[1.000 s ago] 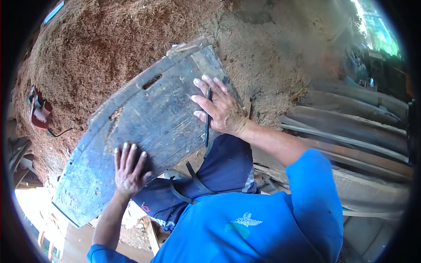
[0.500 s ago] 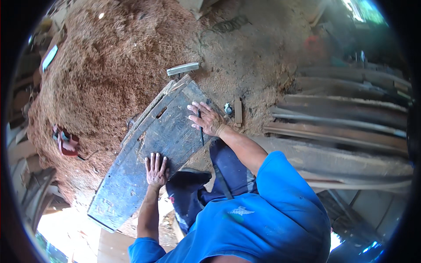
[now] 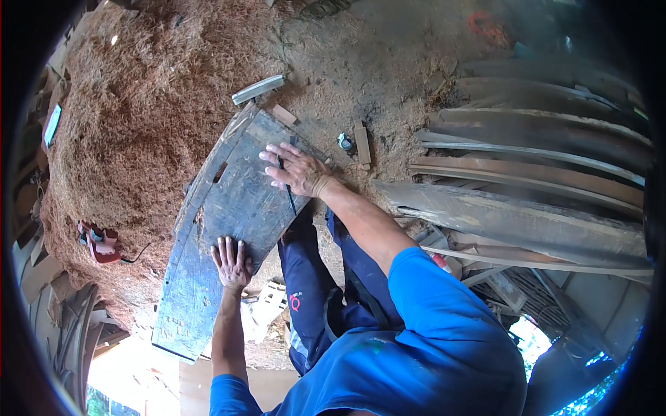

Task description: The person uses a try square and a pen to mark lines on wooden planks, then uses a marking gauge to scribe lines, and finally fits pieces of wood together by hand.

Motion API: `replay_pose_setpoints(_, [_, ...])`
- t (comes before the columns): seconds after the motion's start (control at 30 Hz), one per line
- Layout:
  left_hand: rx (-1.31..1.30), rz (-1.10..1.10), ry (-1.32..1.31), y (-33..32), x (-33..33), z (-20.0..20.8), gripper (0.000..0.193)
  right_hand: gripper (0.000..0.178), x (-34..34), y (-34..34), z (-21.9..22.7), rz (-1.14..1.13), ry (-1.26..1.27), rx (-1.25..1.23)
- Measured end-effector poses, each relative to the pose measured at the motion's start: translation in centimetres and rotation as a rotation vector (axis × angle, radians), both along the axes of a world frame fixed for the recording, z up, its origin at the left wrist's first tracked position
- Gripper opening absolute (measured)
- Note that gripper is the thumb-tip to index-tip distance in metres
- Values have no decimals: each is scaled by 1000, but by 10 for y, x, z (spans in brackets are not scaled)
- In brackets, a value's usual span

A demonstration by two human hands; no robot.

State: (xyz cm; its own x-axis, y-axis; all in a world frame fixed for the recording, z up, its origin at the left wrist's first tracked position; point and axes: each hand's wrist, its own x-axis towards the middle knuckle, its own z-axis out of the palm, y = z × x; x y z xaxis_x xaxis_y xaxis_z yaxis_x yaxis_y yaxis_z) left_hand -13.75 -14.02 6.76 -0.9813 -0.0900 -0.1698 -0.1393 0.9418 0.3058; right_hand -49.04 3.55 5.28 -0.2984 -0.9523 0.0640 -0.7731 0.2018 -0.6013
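Note:
A worn blue-grey wooden worktop (image 3: 243,180) with a slot near its far edge lies slantwise before me. My left hand (image 3: 232,262) rests on its near edge, palm down, fingers spread, holding nothing. Farther along, my right hand (image 3: 297,170) leans on the worktop with its fingers apart. A thin dark pencil (image 3: 290,201) is tucked between those fingers, its lower end reaching past the worktop's near edge. My legs are beside that edge.
A large heap of wood shavings (image 3: 139,139) rises beyond the worktop, with a red corded object (image 3: 104,248) on it. Long planks (image 3: 527,208) are stacked at the right. A small wood block (image 3: 362,144) and a small round object (image 3: 345,142) lie on the ground.
My view and body have shifted, so the worktop and both hands appear farther left. My legs look straighter. Both hands remain on the worktop, the pencil still in the right one.

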Motion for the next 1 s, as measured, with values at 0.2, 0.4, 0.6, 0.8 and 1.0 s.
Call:
replay_pose_setpoints(0.2, [-38, -15, -36, -5, -1, 9, 57, 35, -2, -14, 7, -16, -73, -68])
replay_pose_setpoints(0.4, [110, 276, -440, 18, -49, 103, 63, 36, 3, 5, 122, -414, -660, 219])
replay_pose_setpoints(0.6, [441, 393, -539, 73, -97, 83, 47, 34, 18, 192, 212, -392, 32, -42])
replay_pose_setpoints(0.8, [307, -73, -437, 84, -186, 123, 38, 21, -52, 219, 409, -979, -396, 79])
replay_pose_setpoints(1.0, [279, 5, -872, 19, -279, 145, 50, 20, -117, 161, 559, -791, -612, -609])
